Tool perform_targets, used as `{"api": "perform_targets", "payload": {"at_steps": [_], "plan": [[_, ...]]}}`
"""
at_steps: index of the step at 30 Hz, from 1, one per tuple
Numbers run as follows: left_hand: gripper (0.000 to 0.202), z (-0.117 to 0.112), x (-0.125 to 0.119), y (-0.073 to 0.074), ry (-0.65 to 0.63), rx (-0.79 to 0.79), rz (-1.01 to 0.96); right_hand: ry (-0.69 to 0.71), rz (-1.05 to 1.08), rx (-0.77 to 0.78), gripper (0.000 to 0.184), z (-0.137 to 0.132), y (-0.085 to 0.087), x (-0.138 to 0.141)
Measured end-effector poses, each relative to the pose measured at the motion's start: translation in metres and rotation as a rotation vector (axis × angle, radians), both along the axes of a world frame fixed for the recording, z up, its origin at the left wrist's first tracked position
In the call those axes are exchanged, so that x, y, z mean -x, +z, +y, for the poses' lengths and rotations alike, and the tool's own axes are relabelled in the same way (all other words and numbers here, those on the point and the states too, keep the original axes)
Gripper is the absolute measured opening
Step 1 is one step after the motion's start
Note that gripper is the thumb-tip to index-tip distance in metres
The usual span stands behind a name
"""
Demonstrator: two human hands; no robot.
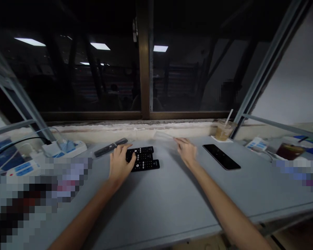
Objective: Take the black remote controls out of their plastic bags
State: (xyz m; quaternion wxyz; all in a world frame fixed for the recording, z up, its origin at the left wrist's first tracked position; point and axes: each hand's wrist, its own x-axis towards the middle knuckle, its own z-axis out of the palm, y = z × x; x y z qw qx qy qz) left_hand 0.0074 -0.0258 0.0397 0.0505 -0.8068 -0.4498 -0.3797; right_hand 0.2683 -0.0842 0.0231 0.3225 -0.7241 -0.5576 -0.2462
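Several black remote controls (146, 160) with white button markings lie side by side on the desk. My left hand (121, 161) rests over their left end, thumb and fingers gripping them. Behind that hand, another dark remote control in what looks like a clear wrapper (111, 147) lies at a slant. My right hand (187, 151) is closed in a pinch above the desk, to the right of the remotes. From its fingertips a thin see-through plastic piece (163, 135) sticks out to the left, smeared by motion; its exact kind cannot be made out.
On the grey desk (159, 208), a black phone (221, 157) lies right of my right hand. Behind it stands an iced drink cup (223, 131) with a straw. White power strips (73, 147) with cables sit at left. Another drink (289, 151) stands far right. A window backs the desk.
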Motion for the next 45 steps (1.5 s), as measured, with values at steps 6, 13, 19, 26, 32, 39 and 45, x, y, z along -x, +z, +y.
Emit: {"api": "perform_targets", "payload": {"at_steps": [6, 13, 19, 26, 32, 39, 45], "plan": [[0.024, -0.003, -0.003, -0.001, -0.041, 0.024, 0.069, -0.086, -0.028, 0.440, 0.023, 0.003, -0.003, 0.021], [0.024, 0.013, 0.009, 0.003, 0.085, -0.009, 0.037, -0.132, 0.006, 0.359, 0.039, -0.002, 0.002, 0.011], [0.029, 0.051, 0.042, -0.006, 0.237, 0.066, -0.020, -0.189, 0.042, 0.383, 0.039, -0.002, -0.001, 0.012], [0.041, 0.087, 0.073, -0.038, 0.223, 0.214, 0.061, -0.175, 0.084, 0.526, 0.038, -0.002, -0.018, 0.025], [0.041, 0.088, 0.072, -0.045, 0.163, 0.263, 0.191, -0.069, 0.044, 0.278, 0.048, 0.000, -0.025, 0.026], [0.034, 0.076, 0.070, -0.036, 0.217, 0.206, 0.191, 0.075, 0.107, 0.118, 0.034, 0.009, -0.037, 0.022], [0.035, 0.071, 0.067, -0.038, 0.281, 0.180, 0.177, 0.212, 0.157, 0.006, 0.028, 0.011, -0.039, 0.018]]}}
